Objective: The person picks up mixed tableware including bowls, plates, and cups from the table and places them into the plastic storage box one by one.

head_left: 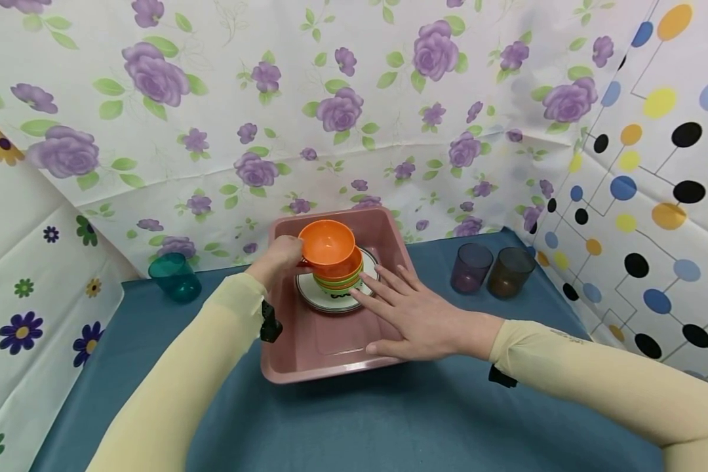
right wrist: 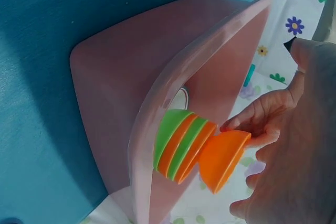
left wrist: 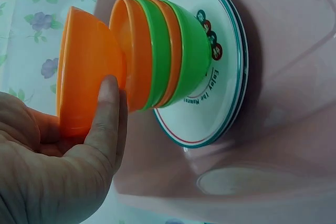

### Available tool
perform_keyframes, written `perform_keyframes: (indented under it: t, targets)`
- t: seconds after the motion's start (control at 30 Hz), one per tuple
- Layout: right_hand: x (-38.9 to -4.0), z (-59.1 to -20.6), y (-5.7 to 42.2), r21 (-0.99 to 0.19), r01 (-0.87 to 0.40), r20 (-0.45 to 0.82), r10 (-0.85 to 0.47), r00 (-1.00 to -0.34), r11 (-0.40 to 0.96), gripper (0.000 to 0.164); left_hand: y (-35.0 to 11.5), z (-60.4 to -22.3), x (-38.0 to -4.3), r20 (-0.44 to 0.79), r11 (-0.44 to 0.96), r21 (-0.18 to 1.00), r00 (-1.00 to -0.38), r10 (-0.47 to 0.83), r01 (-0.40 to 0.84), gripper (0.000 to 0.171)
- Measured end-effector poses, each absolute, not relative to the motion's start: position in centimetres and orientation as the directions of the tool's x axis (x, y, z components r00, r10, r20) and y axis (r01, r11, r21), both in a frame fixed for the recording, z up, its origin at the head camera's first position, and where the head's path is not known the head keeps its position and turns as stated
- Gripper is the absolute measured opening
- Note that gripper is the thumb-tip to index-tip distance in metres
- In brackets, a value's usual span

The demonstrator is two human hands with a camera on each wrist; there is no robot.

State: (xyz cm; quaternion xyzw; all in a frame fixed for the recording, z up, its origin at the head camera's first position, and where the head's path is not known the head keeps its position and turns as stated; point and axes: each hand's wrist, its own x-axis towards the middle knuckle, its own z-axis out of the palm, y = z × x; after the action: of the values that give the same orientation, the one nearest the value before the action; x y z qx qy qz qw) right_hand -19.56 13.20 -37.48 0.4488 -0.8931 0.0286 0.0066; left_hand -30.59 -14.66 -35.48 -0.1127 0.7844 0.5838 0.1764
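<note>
My left hand (head_left: 283, 254) pinches the rim of an orange bowl (head_left: 327, 241), thumb on its outer wall in the left wrist view. This bowl is tilted at the mouth of a stack of nested orange and green bowls (left wrist: 173, 51). Beneath the stack lie white plates (left wrist: 197, 129) with a teal rim, inside a pink plastic tub (head_left: 297, 354). My right hand (head_left: 421, 322) spreads its straight fingers over the tub's right side, holding nothing. From the right wrist, the tilted bowl (right wrist: 223, 161) overlaps the stack's top edge.
A teal tumbler (head_left: 176, 278) leans at the left on the blue cloth (head_left: 342, 419). To the right, a purple tumbler (head_left: 471, 269) and a brown-grey tumbler (head_left: 509, 274) stand side by side. A flowered sheet (head_left: 307, 98) hangs behind the tub, with a dotted sheet at right.
</note>
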Motion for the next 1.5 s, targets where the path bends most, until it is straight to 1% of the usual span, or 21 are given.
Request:
perform_keyframes:
  t: [0.23,0.43,0.77,1.13,1.2,1.5]
  targets:
    - [-19.7,-37.8,12.9,-0.07,-0.8,0.042,-0.8,-0.599,0.596,0.086,-14.8,-35.9,-30.8,-0.406,0.36,0.859,-0.913,0.044,-0.365,0.049]
    - [-19.7,-38.0,12.7,-0.061,-0.808,0.038,-0.808,-0.588,0.586,0.087,-14.8,-35.9,-30.7,-0.408,0.409,0.838,-0.913,0.03,-0.361,0.048]
    - [-19.6,-38.1,12.9,-0.056,-0.793,-0.007,-0.794,-0.607,0.607,0.088,-14.6,-36.4,-30.6,-0.403,0.469,0.809,-0.915,0.002,-0.355,0.048]
    - [-19.6,-38.5,13.4,-0.073,-0.799,-0.009,-0.802,-0.598,0.597,0.087,-14.1,-37.0,-30.7,-0.422,0.511,0.779,-0.906,0.0,-0.363,0.05]
    - [-19.6,-38.6,13.5,-0.072,-0.798,-0.011,-0.801,-0.599,0.598,0.087,-13.9,-36.7,-30.3,-0.427,0.504,0.78,-0.904,-0.006,-0.372,0.049]
    - [-19.6,-38.9,13.8,-0.056,-0.793,-0.028,-0.795,-0.607,0.607,0.085,-13.6,-37.1,-31.0,-0.455,0.507,0.763,-0.89,-0.019,-0.401,0.045]
